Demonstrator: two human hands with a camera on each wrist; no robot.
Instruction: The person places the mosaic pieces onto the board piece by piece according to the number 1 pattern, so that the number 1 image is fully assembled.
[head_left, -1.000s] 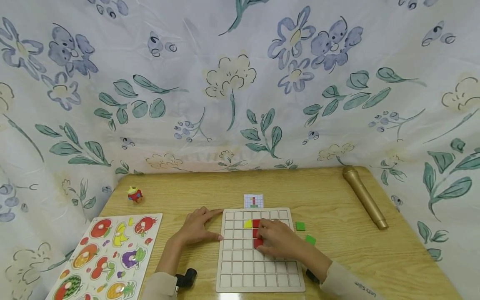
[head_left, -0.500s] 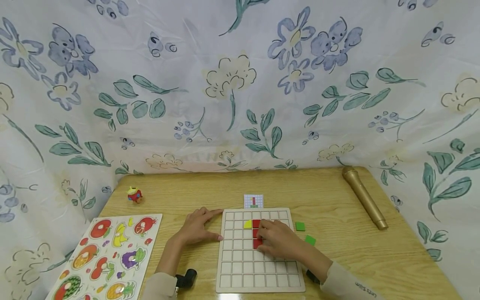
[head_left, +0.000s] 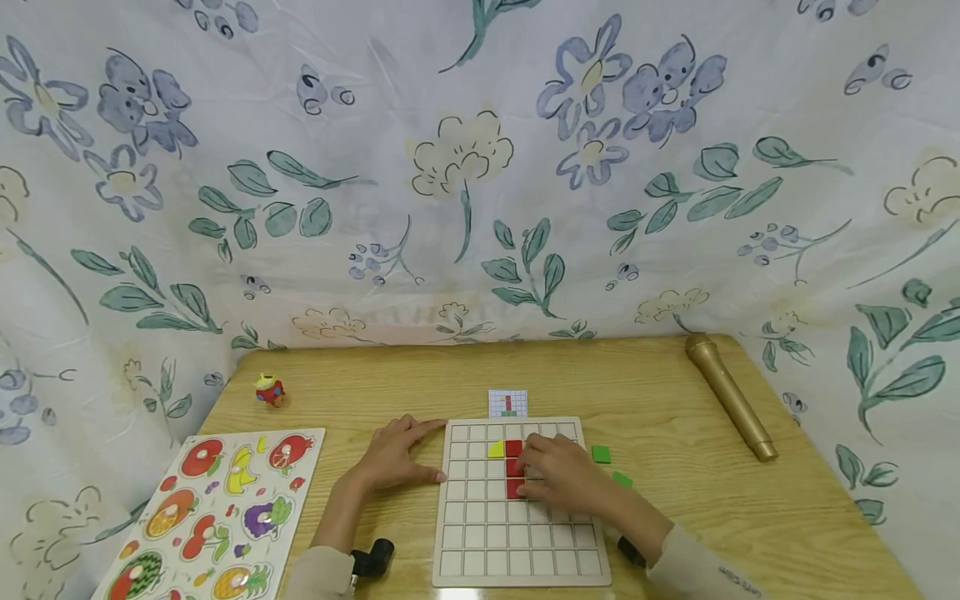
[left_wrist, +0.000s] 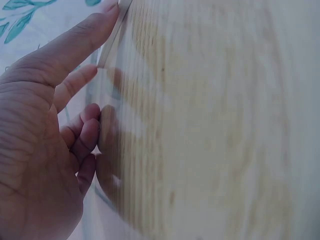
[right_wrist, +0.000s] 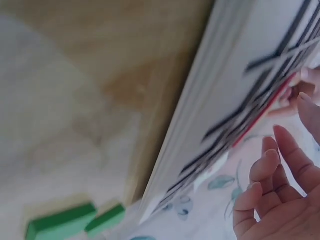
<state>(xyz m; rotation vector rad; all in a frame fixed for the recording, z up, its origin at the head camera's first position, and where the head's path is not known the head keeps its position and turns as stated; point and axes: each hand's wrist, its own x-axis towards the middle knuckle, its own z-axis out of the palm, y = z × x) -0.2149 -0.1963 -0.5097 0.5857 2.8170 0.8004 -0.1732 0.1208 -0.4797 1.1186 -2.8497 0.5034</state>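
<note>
A wooden grid board [head_left: 476, 537] lies on the table in front of me. Within its squares stand a column of red square tiles [head_left: 513, 468] and, left of the top one, a yellow piece [head_left: 496, 450] with a rounded corner. Just right of the red column, my right hand [head_left: 567, 475] hovers low over the board. In the right wrist view its fingers [right_wrist: 290, 155] are apart and loosely bent, with nothing between them. At the board's left edge, my left hand [head_left: 390, 457] touches the rim with spread thumb and index finger; the other fingers [left_wrist: 87, 137] bend loosely.
Right of the board lie two green tiles [head_left: 601, 454]. A small printed pattern card [head_left: 507, 403] sits at its far edge. A fruit puzzle board [head_left: 225, 500] is at left, a toy figure [head_left: 270, 390] behind it, and a gold microphone [head_left: 729, 396] at right.
My right hand has drawn slightly right, off the red tiles, uncovering more of them. The left hand stays at the board's edge.
</note>
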